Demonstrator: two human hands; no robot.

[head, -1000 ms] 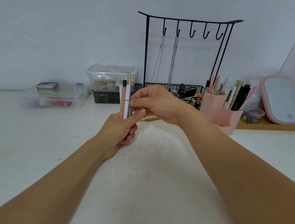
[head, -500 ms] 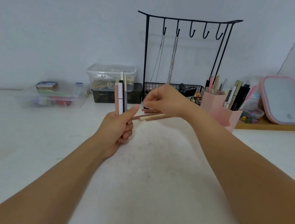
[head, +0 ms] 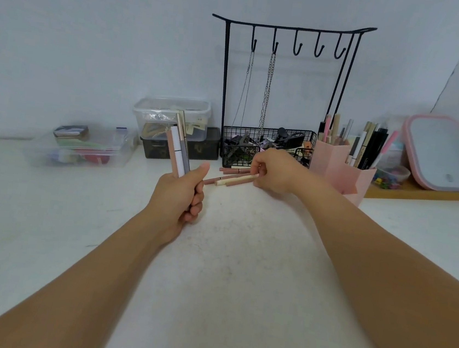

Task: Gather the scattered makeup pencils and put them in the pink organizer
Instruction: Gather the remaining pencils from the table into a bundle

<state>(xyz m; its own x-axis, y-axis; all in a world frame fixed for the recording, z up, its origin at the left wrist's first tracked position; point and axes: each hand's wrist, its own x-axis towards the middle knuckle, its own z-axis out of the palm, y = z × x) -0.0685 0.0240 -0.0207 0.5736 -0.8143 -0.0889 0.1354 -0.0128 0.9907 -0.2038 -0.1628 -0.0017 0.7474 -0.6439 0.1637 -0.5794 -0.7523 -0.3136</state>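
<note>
My left hand (head: 180, 197) holds a small bundle of makeup pencils (head: 179, 151) upright, pink, white, grey and gold ones, thumb raised beside them. Several more pencils lie on the white table just in front of the wire basket. My right hand (head: 273, 169) is down on them, its fingertips pinching the end of a cream pencil (head: 236, 179) that lies among brown-pink ones (head: 233, 170). The pink organizer (head: 337, 169) stands right of that hand, with several pencils and brushes standing in its compartments.
A black jewellery stand (head: 290, 32) with chains and a wire basket (head: 265, 146) rises behind the pencils. Clear plastic boxes (head: 172, 115) (head: 82, 148) sit at the back left. A pink-framed mirror (head: 442, 152) leans on a wooden tray (head: 426, 192) at the right.
My right hand left the bundle in my left hand, moved right and down to the table, and closed its fingers on the cream pencil. My left hand stayed up, drifting slightly left.
</note>
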